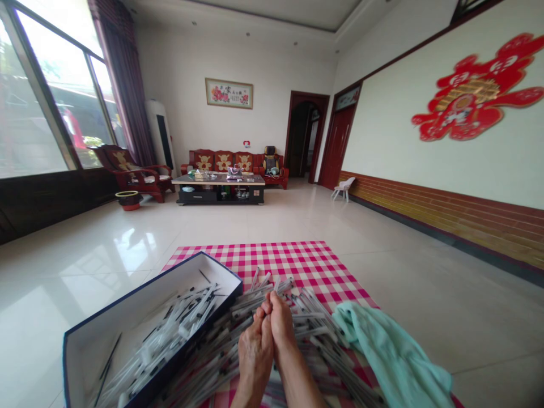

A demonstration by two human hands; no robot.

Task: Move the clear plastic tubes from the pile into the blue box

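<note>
The hands are together low in the middle of the view, over the pens (250,301) heaped on the desk (297,260). Fingers of the left hand (255,338) and the right hand (281,318) are curled in and meet at the tips, a narrow, close posture that suggests fine work on something small. A pale tube shows just beyond the fingertips; whether it is gripped, or anything else is enclosed, cannot be told. The pens lie loose on the checked covering, on both sides of the wrists and beyond the fingers, presumably so that either hand can reach them. The box (219,273), open side up, stands at an angle to the left, close against the heap; its walls appear to serve to keep its load of clear pieces (187,326) and thin black rods (111,357) apart from the pens outside. The towel (393,351) lies crumpled at the right, bordering the heap, seemingly set aside clear of the hands. Condition of pens: slim, straight, translucent whitish, many with dark ends, lying in mixed directions; nearer ones blurred, markings not legible.
</note>
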